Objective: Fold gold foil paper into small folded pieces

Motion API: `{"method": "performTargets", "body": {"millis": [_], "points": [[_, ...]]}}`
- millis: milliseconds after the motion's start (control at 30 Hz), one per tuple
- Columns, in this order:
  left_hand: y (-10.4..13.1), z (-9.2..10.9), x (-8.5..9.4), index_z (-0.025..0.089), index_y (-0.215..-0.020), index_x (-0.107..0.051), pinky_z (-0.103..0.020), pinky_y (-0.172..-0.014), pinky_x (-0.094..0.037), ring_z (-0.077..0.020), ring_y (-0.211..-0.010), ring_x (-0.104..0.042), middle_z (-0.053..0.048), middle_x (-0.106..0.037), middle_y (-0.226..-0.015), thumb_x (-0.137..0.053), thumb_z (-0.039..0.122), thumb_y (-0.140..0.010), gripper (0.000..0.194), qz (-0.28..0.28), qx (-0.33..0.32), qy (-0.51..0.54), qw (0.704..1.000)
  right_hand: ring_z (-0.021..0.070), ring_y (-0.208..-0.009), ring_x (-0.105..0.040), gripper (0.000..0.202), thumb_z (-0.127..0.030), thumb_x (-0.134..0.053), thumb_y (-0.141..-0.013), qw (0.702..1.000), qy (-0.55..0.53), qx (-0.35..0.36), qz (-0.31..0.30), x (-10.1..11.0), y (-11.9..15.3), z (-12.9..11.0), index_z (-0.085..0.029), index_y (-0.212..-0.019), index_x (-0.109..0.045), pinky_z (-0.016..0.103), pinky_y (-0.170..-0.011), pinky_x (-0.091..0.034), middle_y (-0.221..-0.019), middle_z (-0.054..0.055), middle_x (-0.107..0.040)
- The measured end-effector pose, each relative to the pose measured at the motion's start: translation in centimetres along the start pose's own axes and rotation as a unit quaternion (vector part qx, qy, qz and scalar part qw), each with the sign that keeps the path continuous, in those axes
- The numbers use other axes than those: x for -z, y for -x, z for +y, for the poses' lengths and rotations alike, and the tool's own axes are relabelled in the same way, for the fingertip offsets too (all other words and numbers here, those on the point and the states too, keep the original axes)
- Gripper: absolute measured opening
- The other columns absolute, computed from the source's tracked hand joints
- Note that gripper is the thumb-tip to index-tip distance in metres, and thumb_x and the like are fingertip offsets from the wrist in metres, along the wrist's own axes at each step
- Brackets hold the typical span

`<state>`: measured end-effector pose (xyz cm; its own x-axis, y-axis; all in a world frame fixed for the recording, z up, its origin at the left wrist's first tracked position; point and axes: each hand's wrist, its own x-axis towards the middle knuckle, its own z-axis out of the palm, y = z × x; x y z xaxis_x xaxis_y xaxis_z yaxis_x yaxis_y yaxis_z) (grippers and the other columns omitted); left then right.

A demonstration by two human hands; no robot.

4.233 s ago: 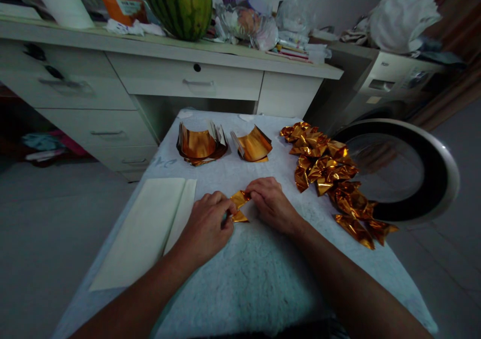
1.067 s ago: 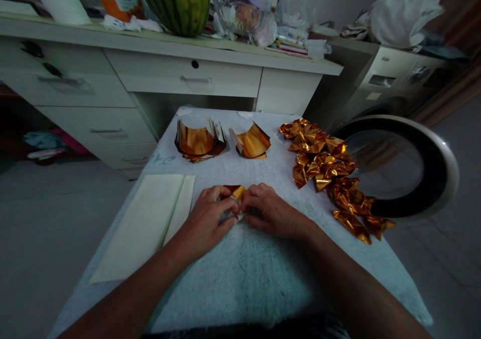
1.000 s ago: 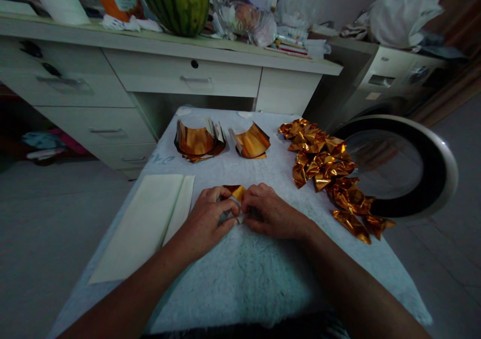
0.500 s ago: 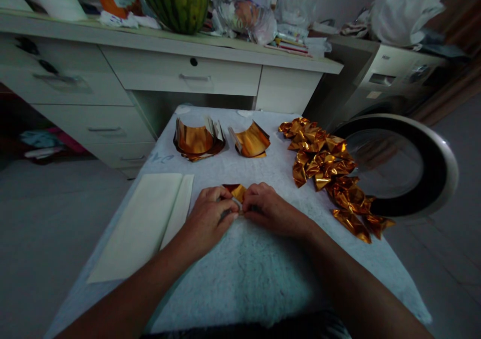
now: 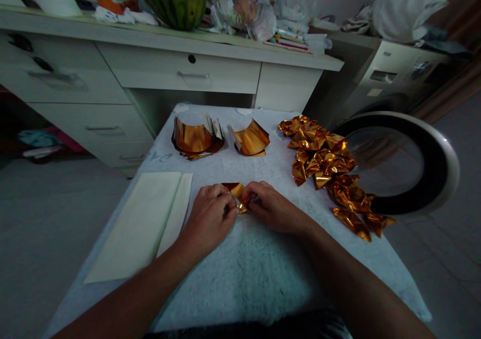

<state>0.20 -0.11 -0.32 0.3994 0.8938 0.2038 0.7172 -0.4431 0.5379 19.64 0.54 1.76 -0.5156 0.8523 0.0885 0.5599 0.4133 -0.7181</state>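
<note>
Between my hands, on the cloth-covered table [image 5: 263,279], is a sheet of gold foil paper [image 5: 235,188], partly folded and partly hidden by my fingers. My left hand [image 5: 212,213] is closed on its left side, thumb toward me. On its right side my right hand [image 5: 268,206] pinches the foil with bent fingers. Beyond them stand two curved stacks of gold foil sheets, a larger stack [image 5: 193,138] at left and a smaller stack [image 5: 251,139] beside it. A heap of folded gold foil pieces [image 5: 325,166] lies to the right.
Folded pale paper [image 5: 139,223] lies at the table's left. Behind the table runs a white drawer counter [image 5: 221,70] bearing a watermelon [image 5: 175,3] and plastic bags. At right, the open round door [image 5: 398,163] of a washing machine [image 5: 379,73] stands against the table's edge.
My fingers have shifted slightly on the foil, the right hand easing away from the left. More of the folded gold near edge now shows between them. The view has moved a little.
</note>
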Motion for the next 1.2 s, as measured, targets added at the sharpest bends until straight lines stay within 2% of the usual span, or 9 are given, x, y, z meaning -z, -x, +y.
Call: {"method": "performTargets", "body": {"millis": [267, 433, 600, 733, 1200], "points": [[-0.19, -0.03, -0.11, 0.021, -0.073, -0.061, -0.044, -0.088, -0.045, -0.0251, -0.094, -0.053, -0.004, -0.061, -0.092, -0.06, 0.014, -0.08, 0.01, -0.001, -0.001, -0.01, 1.0, 0.0162, -0.088, -0.053, 0.036, 0.008, -0.043, -0.071, 1.0, 0.009, -0.013, 0.003, -0.3, -0.16, 0.16, -0.02, -0.091, -0.056, 0.032, -0.083, -0.04, -0.089, 0.001, -0.063], [-0.25, 0.02, -0.08, 0.021, -0.073, -0.061, -0.044, -0.088, -0.045, -0.0245, -0.092, -0.054, -0.004, -0.061, -0.09, -0.06, 0.015, -0.081, 0.01, -0.004, -0.001, -0.009, 1.0, 0.0171, -0.09, -0.053, 0.023, 0.0, -0.048, -0.081, 1.0, 0.021, -0.016, -0.002, -0.39, -0.23, 0.03, -0.019, -0.091, -0.056, 0.033, -0.083, -0.039, -0.092, 0.002, -0.064], [-0.31, 0.11, -0.09, 0.021, -0.072, -0.061, -0.044, -0.087, -0.045, -0.025, -0.093, -0.054, -0.004, -0.061, -0.091, -0.06, 0.014, -0.081, 0.011, -0.002, 0.001, -0.013, 1.0, 0.0173, -0.089, -0.053, 0.016, -0.005, -0.053, -0.084, 0.999, 0.039, -0.014, 0.0, -0.49, -0.25, -0.17, -0.019, -0.091, -0.056, 0.032, -0.083, -0.038, -0.09, 0.002, -0.063], [-0.33, 0.03, -0.16, 0.021, -0.072, -0.061, -0.044, -0.087, -0.044, -0.0248, -0.092, -0.055, -0.004, -0.062, -0.089, -0.06, 0.015, -0.082, 0.011, -0.004, -0.001, -0.012, 1.0, 0.0179, -0.086, -0.052, 0.013, -0.011, -0.061, -0.082, 0.998, 0.062, -0.014, -0.002, -0.6, -0.29, -0.36, -0.018, -0.091, -0.054, 0.032, -0.081, -0.037, -0.088, 0.002, -0.062], [-0.62, 0.35, -0.01, 0.02, -0.073, -0.062, -0.043, -0.089, -0.043, -0.024, -0.093, -0.055, -0.005, -0.062, -0.09, -0.057, 0.015, -0.084, 0.013, -0.022, 0.01, -0.028, 0.999, 0.0179, -0.086, -0.049, 0.016, -0.008, -0.059, -0.08, 0.997, 0.074, -0.026, 0.002, -0.9, -0.35, -0.42, -0.018, -0.091, -0.053, 0.032, -0.08, -0.036, -0.088, 0.002, -0.061]]}}
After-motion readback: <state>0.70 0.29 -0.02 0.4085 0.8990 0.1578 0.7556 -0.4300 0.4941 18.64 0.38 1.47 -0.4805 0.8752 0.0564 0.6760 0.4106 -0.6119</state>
